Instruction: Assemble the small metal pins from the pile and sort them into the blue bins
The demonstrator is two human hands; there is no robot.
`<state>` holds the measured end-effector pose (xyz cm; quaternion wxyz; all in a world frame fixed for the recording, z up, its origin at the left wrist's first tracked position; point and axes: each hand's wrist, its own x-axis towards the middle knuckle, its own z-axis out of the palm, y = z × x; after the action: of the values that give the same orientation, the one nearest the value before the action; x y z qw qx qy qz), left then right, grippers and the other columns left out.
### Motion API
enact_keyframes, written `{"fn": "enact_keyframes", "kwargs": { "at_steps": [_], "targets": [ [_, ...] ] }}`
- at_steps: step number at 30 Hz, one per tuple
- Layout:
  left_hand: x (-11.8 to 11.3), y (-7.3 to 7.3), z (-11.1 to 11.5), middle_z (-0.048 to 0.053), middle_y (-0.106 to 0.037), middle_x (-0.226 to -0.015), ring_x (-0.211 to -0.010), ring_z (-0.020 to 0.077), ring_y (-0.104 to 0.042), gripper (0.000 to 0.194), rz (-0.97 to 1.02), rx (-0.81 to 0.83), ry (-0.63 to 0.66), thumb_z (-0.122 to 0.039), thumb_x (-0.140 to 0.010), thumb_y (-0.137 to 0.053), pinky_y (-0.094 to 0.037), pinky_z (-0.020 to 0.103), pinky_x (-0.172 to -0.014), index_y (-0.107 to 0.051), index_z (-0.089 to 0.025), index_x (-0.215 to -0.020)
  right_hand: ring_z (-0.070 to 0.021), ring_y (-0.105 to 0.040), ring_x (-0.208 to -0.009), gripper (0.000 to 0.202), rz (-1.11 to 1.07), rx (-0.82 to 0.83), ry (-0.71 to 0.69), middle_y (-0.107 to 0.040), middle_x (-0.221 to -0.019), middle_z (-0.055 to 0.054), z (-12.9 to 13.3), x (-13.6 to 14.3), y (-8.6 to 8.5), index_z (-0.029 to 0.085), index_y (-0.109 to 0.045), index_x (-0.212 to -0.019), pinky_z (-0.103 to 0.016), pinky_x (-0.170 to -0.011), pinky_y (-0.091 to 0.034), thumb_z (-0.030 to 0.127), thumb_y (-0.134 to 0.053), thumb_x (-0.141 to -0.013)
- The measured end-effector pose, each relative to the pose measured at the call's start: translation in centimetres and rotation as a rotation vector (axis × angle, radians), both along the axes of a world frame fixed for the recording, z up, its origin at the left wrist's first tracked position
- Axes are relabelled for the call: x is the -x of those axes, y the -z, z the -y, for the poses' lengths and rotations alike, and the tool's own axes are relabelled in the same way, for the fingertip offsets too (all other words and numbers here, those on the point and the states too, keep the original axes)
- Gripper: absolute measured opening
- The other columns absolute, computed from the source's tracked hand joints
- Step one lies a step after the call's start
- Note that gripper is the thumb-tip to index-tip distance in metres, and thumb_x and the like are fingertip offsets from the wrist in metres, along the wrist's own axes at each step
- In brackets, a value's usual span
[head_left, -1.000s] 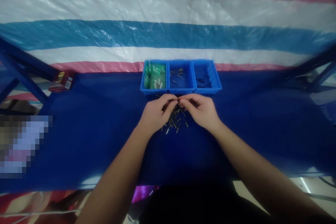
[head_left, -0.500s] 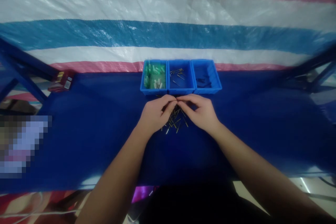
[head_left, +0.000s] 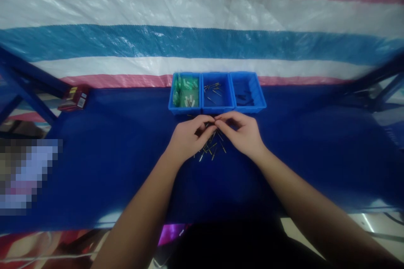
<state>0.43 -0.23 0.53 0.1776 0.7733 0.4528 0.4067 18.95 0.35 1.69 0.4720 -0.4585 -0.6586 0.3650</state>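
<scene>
My left hand (head_left: 191,136) and my right hand (head_left: 243,132) meet fingertip to fingertip, both pinched closed. Whatever lies between the fingertips is too small and too covered to make out. Under and just in front of them, a loose pile of thin brass-coloured metal pins (head_left: 211,148) lies on the blue table (head_left: 126,155). Part of the pile is hidden by my fingers. Right behind my hands stands a blue bin (head_left: 217,108) with several similar thin pins inside.
Left of the middle bin, another blue bin (head_left: 184,110) holds green bags and small white pieces. The right-hand blue bin (head_left: 249,108) contains dark strips. A dark red box (head_left: 74,97) sits at the table's far left, by a blue frame post (head_left: 34,101). A striped sheet (head_left: 202,12) hangs behind.
Both hands stay together, their meeting point shifted slightly to the right. The left fingers have moved a little rightward. Bins and pile look unchanged.
</scene>
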Motion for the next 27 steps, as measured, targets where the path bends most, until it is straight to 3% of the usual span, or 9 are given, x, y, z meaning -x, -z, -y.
{"fn": "enact_keyframes", "kwargs": {
  "at_steps": [6,11,15,21,27],
  "targets": [
    [0.03,0.09,-0.04,-0.005,-0.065,-0.069,-0.058,0.0082,-0.060,0.015,0.015,0.042,-0.001,-0.032,-0.095,-0.060,-0.047,0.021,-0.062,-0.066,-0.022,-0.104,-0.0129,-0.064,-0.066,0.018,-0.219,0.225,-0.060,-0.072,-0.081,-0.002,-0.26,0.14,-0.05,0.019,-0.071,-0.088,-0.029,-0.064,-0.055,0.035,-0.076,-0.080],
    [0.13,-0.28,0.11,-0.002,-0.071,-0.080,-0.064,0.0094,-0.063,0.016,-0.007,0.085,-0.017,-0.033,-0.098,-0.054,-0.046,0.021,-0.061,-0.065,-0.020,-0.100,-0.0145,-0.066,-0.073,0.017,-0.044,0.142,-0.082,-0.073,-0.083,-0.003,-0.08,-0.14,-0.22,0.019,-0.071,-0.087,-0.028,-0.069,-0.053,0.036,-0.070,-0.087],
    [0.14,-0.45,0.18,-0.001,-0.070,-0.079,-0.063,0.0094,-0.062,0.019,-0.002,0.085,0.014,-0.034,-0.098,-0.053,-0.046,0.022,-0.062,-0.065,-0.020,-0.099,-0.0147,-0.066,-0.069,0.027,0.051,0.137,-0.109,-0.073,-0.076,-0.002,0.12,-0.27,-0.49,0.020,-0.071,-0.079,-0.027,-0.067,-0.052,0.042,-0.063,-0.092],
    [0.24,-0.48,0.07,-0.002,-0.066,-0.071,-0.062,0.0100,-0.061,0.024,-0.045,0.045,0.022,-0.034,-0.100,-0.050,-0.043,0.023,-0.058,-0.065,-0.019,-0.089,-0.0118,-0.061,-0.055,0.048,0.076,0.202,-0.132,-0.066,-0.058,0.000,0.14,-0.17,-0.67,0.019,-0.065,-0.065,-0.024,-0.059,-0.050,0.053,-0.053,-0.095],
    [0.05,0.03,0.03,-0.004,-0.066,-0.072,-0.059,0.0081,-0.060,0.013,-0.006,0.066,0.024,-0.030,-0.097,-0.056,-0.043,0.021,-0.058,-0.064,-0.020,-0.100,-0.0087,-0.052,-0.048,0.050,-0.014,0.301,-0.144,-0.060,-0.055,0.002,-0.12,0.07,-0.68,0.019,-0.059,-0.061,-0.023,-0.052,-0.045,0.058,-0.054,-0.093]
  ]
}}
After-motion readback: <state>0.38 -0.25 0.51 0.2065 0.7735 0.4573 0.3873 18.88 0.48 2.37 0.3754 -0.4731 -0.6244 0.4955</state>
